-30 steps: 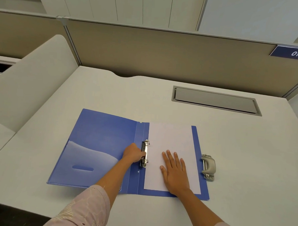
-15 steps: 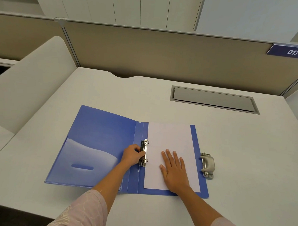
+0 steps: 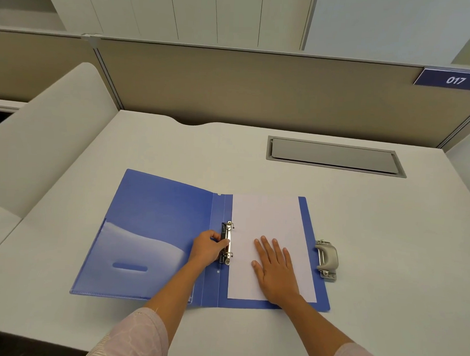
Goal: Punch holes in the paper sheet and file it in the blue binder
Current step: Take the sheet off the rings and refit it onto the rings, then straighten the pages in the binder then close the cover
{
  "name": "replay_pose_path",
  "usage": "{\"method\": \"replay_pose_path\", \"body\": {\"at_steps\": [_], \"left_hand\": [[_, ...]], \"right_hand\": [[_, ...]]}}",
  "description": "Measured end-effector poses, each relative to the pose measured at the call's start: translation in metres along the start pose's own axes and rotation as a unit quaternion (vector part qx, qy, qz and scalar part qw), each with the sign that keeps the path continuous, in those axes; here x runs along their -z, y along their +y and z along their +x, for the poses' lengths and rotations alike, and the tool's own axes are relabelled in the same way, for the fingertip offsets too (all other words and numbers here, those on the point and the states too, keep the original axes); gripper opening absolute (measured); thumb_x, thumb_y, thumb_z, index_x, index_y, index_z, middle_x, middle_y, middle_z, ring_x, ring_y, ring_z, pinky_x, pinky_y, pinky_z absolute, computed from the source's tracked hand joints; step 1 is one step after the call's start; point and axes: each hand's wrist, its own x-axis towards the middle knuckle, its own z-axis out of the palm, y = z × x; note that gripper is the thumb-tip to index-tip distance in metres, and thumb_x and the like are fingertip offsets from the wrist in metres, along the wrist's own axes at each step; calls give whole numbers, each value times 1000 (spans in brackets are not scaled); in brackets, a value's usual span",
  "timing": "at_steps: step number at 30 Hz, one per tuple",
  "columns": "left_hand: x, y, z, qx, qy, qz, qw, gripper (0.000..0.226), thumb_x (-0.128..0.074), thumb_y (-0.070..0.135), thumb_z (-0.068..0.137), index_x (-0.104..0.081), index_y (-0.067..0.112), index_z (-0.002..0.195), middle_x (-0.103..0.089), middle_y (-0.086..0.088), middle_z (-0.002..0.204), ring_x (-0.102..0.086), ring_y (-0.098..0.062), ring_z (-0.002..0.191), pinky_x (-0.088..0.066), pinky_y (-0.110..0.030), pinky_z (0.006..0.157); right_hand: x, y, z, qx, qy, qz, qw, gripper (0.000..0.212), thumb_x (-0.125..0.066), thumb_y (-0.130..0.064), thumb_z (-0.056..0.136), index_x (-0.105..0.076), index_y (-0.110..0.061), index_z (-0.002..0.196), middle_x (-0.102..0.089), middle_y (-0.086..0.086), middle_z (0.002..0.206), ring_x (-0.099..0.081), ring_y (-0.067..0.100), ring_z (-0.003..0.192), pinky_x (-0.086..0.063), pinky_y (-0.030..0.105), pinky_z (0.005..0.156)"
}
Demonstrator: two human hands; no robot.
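The blue binder (image 3: 159,215) lies open on the white desk. A white paper sheet (image 3: 267,219) lies flat on its right half, its left edge at the metal ring clip (image 3: 227,242) by the spine. My left hand (image 3: 208,248) has its fingers curled round the middle of the ring clip. My right hand (image 3: 274,268) rests flat on the lower part of the sheet, fingers straight and spread. A grey hole punch (image 3: 327,258) sits on the desk just right of the binder's edge.
A grey cable hatch (image 3: 334,156) is set into the desk at the back right. A beige partition (image 3: 259,90) closes the far side, with a blue "017" sign (image 3: 455,79). A white side panel (image 3: 42,131) rises on the left.
Both hands stay where they were, the left on the ring clip and the right flat on the sheet. Only the camera has shifted slightly.
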Motion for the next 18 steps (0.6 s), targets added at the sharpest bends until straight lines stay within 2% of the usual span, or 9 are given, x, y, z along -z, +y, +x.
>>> {"method": "replay_pose_path", "body": {"at_steps": [3, 6, 8, 11, 13, 16, 18], "left_hand": [[0, -1, -1, -9, 4, 23, 1000, 16, -72, 26, 83, -58, 21, 78, -66, -5, 81, -67, -23, 76, -59, -39, 72], [0, 0, -2, -19, 14, 54, 998, 15, -70, 27, 85, -58, 19, 83, -63, -1, 77, -61, -15, 67, -52, -25, 60], [1, -2, -2, -31, 26, 78, 996, 15, -69, 26, 85, -58, 17, 89, -61, 1, 75, -58, -14, 69, -49, -22, 61], [0, -3, -4, -72, 69, 102, 990, 24, -69, 24, 84, -56, 16, 103, -58, -2, 98, -56, -17, 83, -50, -30, 74], [-4, -2, -11, -127, 103, 123, 979, 26, -66, 22, 86, -56, 16, 110, -52, -2, 110, -53, -17, 92, -46, -28, 76], [-14, 4, -26, -238, 117, 197, 944, 24, -62, 22, 90, -57, 18, 113, -52, 1, 116, -50, -18, 104, -45, -26, 74], [-26, 3, -35, -297, 80, 243, 920, 26, -58, 28, 92, -58, 22, 117, -51, 2, 126, -49, -17, 113, -45, -25, 84]], "right_hand": [[2, 0, 0, -1, -1, 6, 1000, 69, 13, -62, 85, 10, -35, 148, 13, -13, 157, 12, 16, 147, 14, 33, 117], [8, 2, 1, 2, -15, 27, 1000, 73, 10, -64, 81, 11, -34, 148, 13, -14, 157, 14, 13, 146, 13, 32, 117], [11, 4, 1, -3, -7, 44, 999, 75, 5, -65, 82, 7, -33, 150, 9, -14, 158, 12, 12, 147, 12, 31, 117], [15, 11, -5, -40, 13, 78, 996, 82, 1, -70, 81, 0, -29, 152, 3, -13, 159, 8, 13, 147, 9, 32, 118], [17, 17, -10, -74, 18, 81, 994, 88, 1, -75, 78, 1, -26, 152, 2, -11, 160, 7, 14, 148, 7, 33, 118], [24, 22, -18, -133, 30, 95, 986, 85, -24, -72, 87, -2, -22, 152, -5, -6, 160, 2, 17, 148, 1, 36, 119], [27, 22, -25, -166, 41, 119, 978, 82, -40, -60, 90, -5, -19, 152, -7, -4, 160, -2, 19, 148, -5, 38, 120]]}}
